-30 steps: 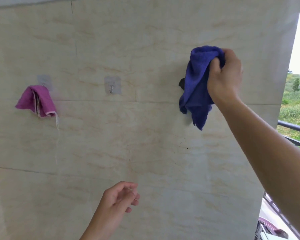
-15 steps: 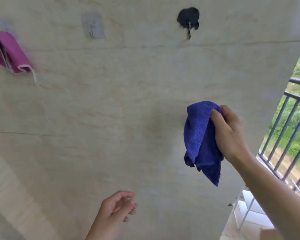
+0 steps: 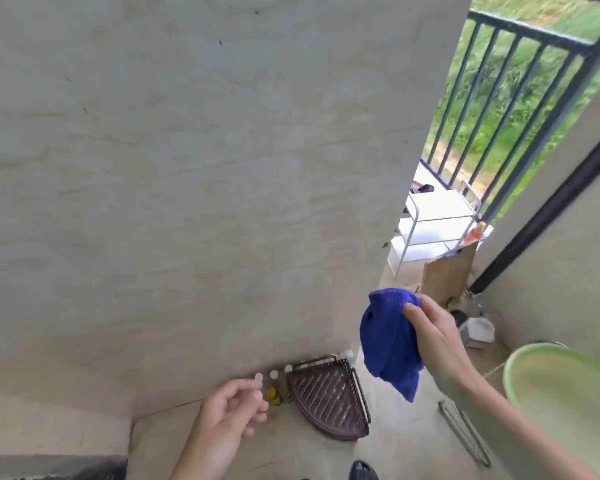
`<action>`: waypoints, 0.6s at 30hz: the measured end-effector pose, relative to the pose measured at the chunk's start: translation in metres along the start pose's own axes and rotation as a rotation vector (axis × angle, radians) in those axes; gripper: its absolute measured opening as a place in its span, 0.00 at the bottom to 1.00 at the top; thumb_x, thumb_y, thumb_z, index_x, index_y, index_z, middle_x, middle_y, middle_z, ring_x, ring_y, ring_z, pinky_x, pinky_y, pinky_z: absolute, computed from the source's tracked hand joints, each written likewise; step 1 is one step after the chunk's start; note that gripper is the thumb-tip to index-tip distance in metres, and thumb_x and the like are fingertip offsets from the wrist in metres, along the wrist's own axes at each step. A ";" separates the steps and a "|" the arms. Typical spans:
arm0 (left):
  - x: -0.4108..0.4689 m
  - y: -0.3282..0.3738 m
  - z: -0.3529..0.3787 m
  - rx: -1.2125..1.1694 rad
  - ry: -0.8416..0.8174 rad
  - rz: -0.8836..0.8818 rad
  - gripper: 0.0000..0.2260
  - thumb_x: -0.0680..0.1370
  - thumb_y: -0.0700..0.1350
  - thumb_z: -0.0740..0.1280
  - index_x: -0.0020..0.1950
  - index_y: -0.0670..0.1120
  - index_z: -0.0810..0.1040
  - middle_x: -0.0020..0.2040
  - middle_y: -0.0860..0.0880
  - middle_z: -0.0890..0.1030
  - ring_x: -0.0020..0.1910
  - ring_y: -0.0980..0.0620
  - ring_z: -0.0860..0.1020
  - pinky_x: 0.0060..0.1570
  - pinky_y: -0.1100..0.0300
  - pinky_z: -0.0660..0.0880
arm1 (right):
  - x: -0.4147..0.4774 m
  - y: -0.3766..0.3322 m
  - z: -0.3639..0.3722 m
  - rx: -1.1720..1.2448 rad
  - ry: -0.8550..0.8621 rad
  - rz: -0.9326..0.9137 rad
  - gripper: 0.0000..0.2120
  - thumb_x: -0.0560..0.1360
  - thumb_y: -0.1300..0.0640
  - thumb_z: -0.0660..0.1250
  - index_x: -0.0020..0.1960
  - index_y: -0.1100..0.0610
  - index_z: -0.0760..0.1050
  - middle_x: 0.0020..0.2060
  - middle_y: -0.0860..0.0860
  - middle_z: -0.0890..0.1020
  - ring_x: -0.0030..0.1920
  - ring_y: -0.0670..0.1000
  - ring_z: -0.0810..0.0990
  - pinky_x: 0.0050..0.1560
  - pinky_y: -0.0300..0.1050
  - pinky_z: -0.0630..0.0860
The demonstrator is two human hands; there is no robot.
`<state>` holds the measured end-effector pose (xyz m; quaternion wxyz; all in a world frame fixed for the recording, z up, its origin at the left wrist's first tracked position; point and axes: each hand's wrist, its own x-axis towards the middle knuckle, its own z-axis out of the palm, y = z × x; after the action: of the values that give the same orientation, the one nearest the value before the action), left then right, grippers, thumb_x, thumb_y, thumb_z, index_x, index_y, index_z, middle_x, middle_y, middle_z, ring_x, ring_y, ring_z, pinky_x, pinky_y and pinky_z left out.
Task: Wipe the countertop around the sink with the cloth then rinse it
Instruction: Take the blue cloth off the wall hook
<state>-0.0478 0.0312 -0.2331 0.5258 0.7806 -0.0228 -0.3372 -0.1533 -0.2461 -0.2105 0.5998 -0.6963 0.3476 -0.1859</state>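
From the head camera I see one blue cloth point(image 3: 388, 344), held in the air in front of the pale stone-patterned wall point(image 3: 187, 168), well above the floor. The right hand point(image 3: 437, 337) grasps it at the top, thumb and fingers pinching a bunched fold. The cloth's long axis runs up and down: the gathered end sits highest, against the fingers, and the loose lowest corner points down at the floor.

The left hand point(image 3: 229, 414) hangs lower and apart from the cloth, fingers loosely curled and grasping nothing.

On the floor against the wall stands one brown corner rack point(image 3: 329, 400), its slatted bottom showing across its whole width. Just beside it is a row of small white-capped bottles point(image 3: 274, 393); I count four caps, though blur leaves that unsure. One pale green basin point(image 3: 568, 393) fills the lower right, only its smooth inside showing. A metal tool point(image 3: 465, 434) lies flat between the rack and the basin.

Further back are a white shelf cart point(image 3: 433, 230) with three tiers, a dark item on the top one, and a black railing point(image 3: 520, 81).
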 end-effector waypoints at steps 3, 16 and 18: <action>0.001 -0.009 0.000 0.079 -0.127 -0.034 0.16 0.65 0.49 0.66 0.49 0.43 0.80 0.37 0.46 0.85 0.34 0.53 0.82 0.34 0.60 0.73 | -0.034 0.031 -0.006 -0.016 0.108 0.107 0.10 0.79 0.61 0.60 0.40 0.58 0.74 0.29 0.44 0.77 0.30 0.40 0.73 0.35 0.39 0.68; 0.022 -0.017 0.070 0.384 -0.602 0.072 0.05 0.79 0.38 0.65 0.50 0.45 0.80 0.39 0.45 0.85 0.39 0.47 0.81 0.38 0.57 0.74 | -0.219 0.113 -0.054 -0.057 0.646 0.405 0.11 0.77 0.55 0.65 0.37 0.57 0.72 0.28 0.43 0.75 0.31 0.41 0.70 0.37 0.44 0.66; 0.013 -0.010 0.097 0.417 -0.662 0.104 0.05 0.79 0.38 0.65 0.49 0.45 0.80 0.38 0.45 0.85 0.39 0.48 0.81 0.38 0.57 0.74 | -0.246 0.121 -0.065 -0.039 0.736 0.446 0.11 0.77 0.58 0.65 0.37 0.61 0.71 0.28 0.44 0.73 0.29 0.41 0.69 0.37 0.45 0.66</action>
<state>-0.0940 -0.0472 -0.2695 0.3363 0.7175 -0.2987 -0.5318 -0.3983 -0.1224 -0.2741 0.4482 -0.5026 0.6837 -0.2812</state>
